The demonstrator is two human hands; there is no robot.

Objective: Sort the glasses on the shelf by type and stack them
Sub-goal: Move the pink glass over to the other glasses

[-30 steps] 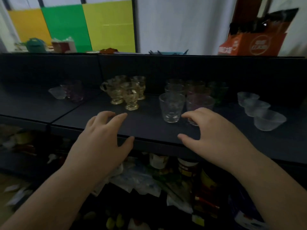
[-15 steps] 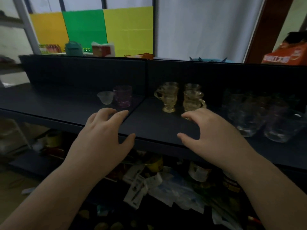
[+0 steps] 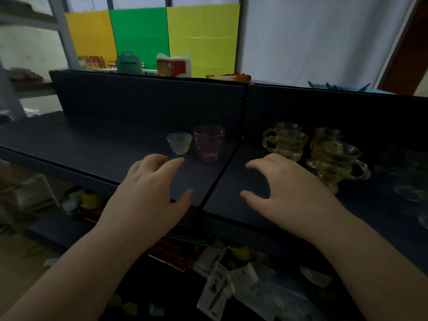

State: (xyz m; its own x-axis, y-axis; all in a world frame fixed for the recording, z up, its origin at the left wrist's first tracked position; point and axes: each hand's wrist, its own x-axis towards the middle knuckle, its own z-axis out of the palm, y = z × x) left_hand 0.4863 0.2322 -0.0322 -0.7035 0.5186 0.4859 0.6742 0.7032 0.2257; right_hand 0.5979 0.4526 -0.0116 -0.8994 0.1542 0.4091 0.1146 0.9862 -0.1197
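On the shelf (image 3: 92, 140): one pink glass (image 3: 209, 143), one clear cup (image 3: 179, 142), four amber mugs (image 3: 324, 151).

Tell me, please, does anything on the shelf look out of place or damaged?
Nothing looks broken or spilled. The small clear cup and the pink glass stand upright together, apart from the amber mugs, two unlike types not yet sorted.

The shelf (image 3: 97, 144) was dark and flat, made of two boards that met at a seam near the middle. On the left board, at about 12 o'clock, stood a small clear cup (image 3: 179, 142) and just beside it, at its 3 o'clock, a pink glass (image 3: 209, 146). On the right board, at 2 o'clock, stood a group of amber mugs (image 3: 324, 151), close together.
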